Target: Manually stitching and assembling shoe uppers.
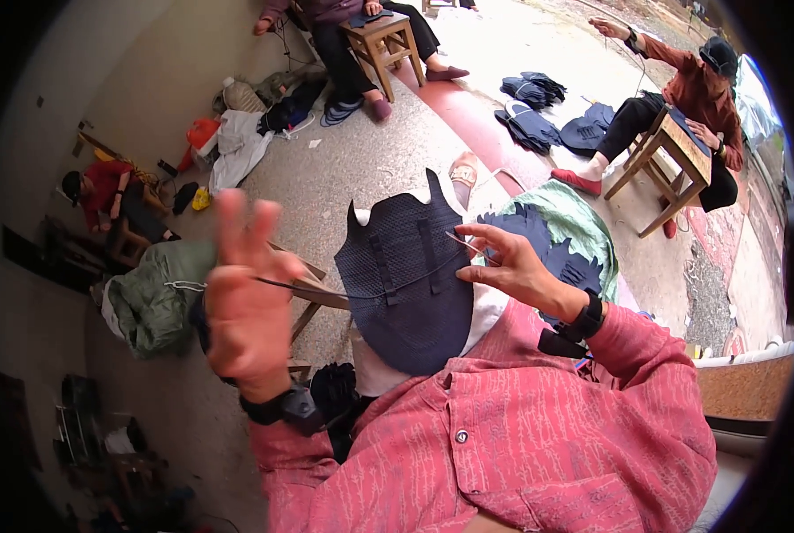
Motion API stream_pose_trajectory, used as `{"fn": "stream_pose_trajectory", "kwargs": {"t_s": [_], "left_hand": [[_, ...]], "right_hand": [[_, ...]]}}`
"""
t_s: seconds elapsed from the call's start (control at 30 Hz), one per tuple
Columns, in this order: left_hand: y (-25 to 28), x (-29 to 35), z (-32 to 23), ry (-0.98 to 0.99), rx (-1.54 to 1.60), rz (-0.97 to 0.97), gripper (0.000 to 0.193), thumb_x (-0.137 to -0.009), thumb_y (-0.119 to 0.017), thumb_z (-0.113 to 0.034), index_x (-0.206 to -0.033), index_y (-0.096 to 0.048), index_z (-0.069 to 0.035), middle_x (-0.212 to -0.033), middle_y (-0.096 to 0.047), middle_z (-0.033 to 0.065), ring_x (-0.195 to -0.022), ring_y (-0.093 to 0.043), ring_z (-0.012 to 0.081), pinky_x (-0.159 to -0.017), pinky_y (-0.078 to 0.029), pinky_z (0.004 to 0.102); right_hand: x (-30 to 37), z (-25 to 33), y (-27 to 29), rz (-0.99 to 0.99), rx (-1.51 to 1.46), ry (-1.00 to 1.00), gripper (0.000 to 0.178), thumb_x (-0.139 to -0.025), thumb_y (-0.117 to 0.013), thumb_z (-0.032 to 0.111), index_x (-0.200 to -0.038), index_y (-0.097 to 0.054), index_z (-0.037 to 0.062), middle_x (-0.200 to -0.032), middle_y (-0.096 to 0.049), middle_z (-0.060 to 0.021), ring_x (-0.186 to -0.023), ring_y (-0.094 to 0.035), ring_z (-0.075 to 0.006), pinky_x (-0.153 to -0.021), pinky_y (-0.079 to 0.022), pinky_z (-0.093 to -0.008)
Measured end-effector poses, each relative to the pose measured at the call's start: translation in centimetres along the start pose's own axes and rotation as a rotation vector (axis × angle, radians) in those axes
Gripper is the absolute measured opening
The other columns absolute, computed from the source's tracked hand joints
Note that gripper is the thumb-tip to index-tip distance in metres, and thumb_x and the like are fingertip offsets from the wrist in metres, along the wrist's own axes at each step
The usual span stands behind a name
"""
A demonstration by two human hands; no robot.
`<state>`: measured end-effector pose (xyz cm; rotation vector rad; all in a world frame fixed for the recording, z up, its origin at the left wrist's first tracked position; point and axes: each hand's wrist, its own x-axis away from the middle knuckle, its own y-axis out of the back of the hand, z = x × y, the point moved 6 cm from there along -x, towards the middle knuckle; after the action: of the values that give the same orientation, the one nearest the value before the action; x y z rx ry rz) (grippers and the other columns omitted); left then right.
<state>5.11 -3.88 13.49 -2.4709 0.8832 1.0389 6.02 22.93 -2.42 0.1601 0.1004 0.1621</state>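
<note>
A dark navy shaped panel with a textured upper half, pointed top corners and two vertical straps lies across my lap. A thin dark cord stretches over it, passing by the straps. My left hand, raised left of the panel and blurred, pinches the cord's left end, with two fingers pointing up. At the panel's right edge, my right hand is closed on a thin metal tool whose exact kind I cannot make out. The cord's right end runs up to these fingers.
Dark cut pieces lie on a pale green sack to my right. Ahead, more dark bundles rest on the floor. Seated people with wooden stools are around me. A green bag is at left.
</note>
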Motion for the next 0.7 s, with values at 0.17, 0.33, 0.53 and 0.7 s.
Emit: {"fn": "stream_pose_trajectory", "kwargs": {"t_s": [0.17,0.33,0.53,0.7], "left_hand": [[1.9,0.1,-4.5,-0.211,-0.057,-0.133,0.062,-0.086,-0.063,-0.045,-0.14,-0.046,-0.019,-0.158,-0.014,0.009,-0.143,-0.022,0.0259,-0.092,-0.036,0.033],[-1.4,0.8,2.4,0.324,-0.406,-0.001,0.052,-0.084,-0.064,-0.021,-0.13,-0.052,0.0,-0.137,-0.05,0.0168,-0.122,-0.051,0.0245,-0.087,-0.044,0.0312],[-3.6,4.3,8.5,0.478,-0.745,0.186,0.054,-0.078,-0.073,-0.01,-0.129,-0.055,-0.008,-0.134,-0.054,0.0082,-0.116,-0.053,0.0182,-0.081,-0.047,0.0266],[-2.9,4.6,9.6,0.498,-0.643,0.121,0.055,-0.078,-0.073,-0.008,-0.13,-0.054,-0.008,-0.134,-0.053,0.0073,-0.114,-0.053,0.0166,-0.078,-0.046,0.0254]], "right_hand": [[-0.4,1.3,-0.2,0.016,-0.01,-0.014,0.055,-0.08,-0.077,0.013,-0.129,-0.053,0.0061,-0.095,-0.054,-0.004,-0.075,-0.059,-0.0072,-0.062,-0.049,-0.0222],[-1.5,1.0,0.7,-0.05,0.322,0.071,0.037,-0.08,-0.076,0.023,-0.11,-0.064,0.0059,-0.077,-0.059,-0.0058,-0.069,-0.062,-0.0142,-0.059,-0.047,-0.0297],[-1.1,2.8,-0.1,-0.051,0.682,0.436,0.016,-0.083,-0.068,0.02,-0.091,-0.062,0.0063,-0.079,-0.06,-0.0097,-0.07,-0.064,-0.0292,-0.059,-0.05,-0.0377],[-1.3,4.1,-0.9,-0.065,0.791,0.537,0.012,-0.081,-0.066,0.01,-0.09,-0.058,0.0072,-0.079,-0.059,-0.0071,-0.063,-0.061,-0.026,-0.054,-0.048,-0.0354]]}}
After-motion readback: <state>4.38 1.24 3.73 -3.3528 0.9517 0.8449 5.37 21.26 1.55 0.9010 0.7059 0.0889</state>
